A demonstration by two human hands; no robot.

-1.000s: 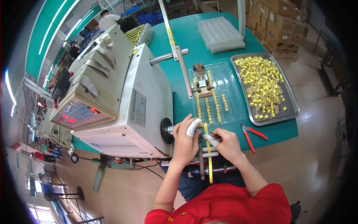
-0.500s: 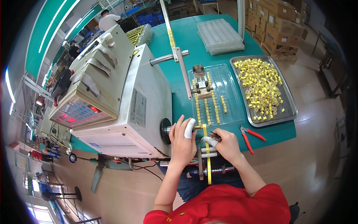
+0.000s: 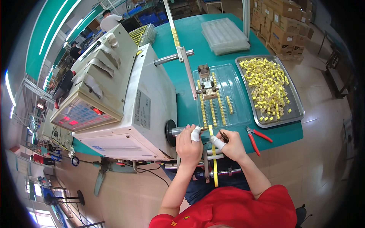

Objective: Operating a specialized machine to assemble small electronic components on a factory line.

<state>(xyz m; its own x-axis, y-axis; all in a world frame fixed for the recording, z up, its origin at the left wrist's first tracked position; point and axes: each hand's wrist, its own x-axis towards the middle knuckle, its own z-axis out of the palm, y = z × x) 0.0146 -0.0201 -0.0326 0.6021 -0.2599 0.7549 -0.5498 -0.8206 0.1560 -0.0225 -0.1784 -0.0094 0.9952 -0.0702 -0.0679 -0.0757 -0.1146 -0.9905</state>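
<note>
My left hand (image 3: 189,147), white tape wrapped round one finger, is closed about the metal spindle (image 3: 177,131) of a white winding machine (image 3: 140,114). A thin tip of the spindle shows past the fingertips; what sits under them is hidden. Just to the right, a narrow yellow tape (image 3: 215,167) runs upright over metal guide bars (image 3: 216,156). Close beside the tape, my right hand (image 3: 232,146) has its fingers closed on a slim dark hand tool (image 3: 225,136), too small to name surely. White tape covers a digit of this hand as well.
Beyond my hands lies a clear plastic tray (image 3: 237,110) with rows of small yellow-wrapped coils. A metal tray (image 3: 300,114) of loose yellow bobbins stands at the right. Red-handled cutters (image 3: 254,142) lie nearer. A metal arm (image 3: 189,74) hangs above the table.
My left hand's fingers have drawn together and curled in round the spindle end. My right hand has come slightly nearer the yellow tape, with the dark tool now tilted more upward.
</note>
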